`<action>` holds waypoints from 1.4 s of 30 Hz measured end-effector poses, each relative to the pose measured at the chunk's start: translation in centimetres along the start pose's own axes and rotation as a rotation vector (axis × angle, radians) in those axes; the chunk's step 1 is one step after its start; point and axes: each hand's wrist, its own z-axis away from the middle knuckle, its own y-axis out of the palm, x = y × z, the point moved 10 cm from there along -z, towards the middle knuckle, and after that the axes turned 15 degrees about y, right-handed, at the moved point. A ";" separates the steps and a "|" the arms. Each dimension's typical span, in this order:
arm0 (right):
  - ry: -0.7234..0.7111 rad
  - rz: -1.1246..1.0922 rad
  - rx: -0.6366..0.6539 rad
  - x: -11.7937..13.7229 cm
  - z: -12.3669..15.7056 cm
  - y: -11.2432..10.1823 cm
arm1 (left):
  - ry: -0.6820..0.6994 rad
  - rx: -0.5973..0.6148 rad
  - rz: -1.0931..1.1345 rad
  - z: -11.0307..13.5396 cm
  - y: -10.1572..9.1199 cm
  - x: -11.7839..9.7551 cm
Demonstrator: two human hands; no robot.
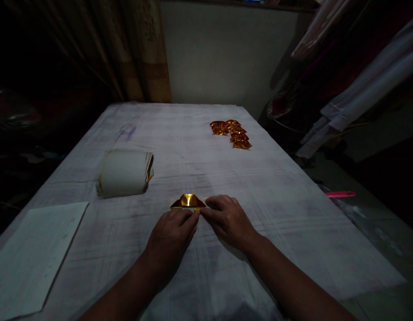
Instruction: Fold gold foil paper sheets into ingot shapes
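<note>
A small folded piece of gold foil paper (188, 201), shaped like a triangle, lies on the white-covered table (199, 169) in front of me. My left hand (171, 236) and my right hand (228, 219) rest on the cloth with their fingertips pressed together on the near edge of the gold piece. Both hands have curled fingers pinching that edge.
A curled stack of white-backed foil sheets (125, 173) lies to the left. A white paper sheet (32, 254) sits at the near left corner. Several folded gold pieces (231, 132) lie far right. Curtains hang behind, clothes at the right, a pink object (340, 194) off the table.
</note>
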 end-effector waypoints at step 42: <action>-0.010 -0.002 -0.017 0.1 0.1 -0.2 | 0.178 -0.035 -0.065 0.7 -1.6 -1.6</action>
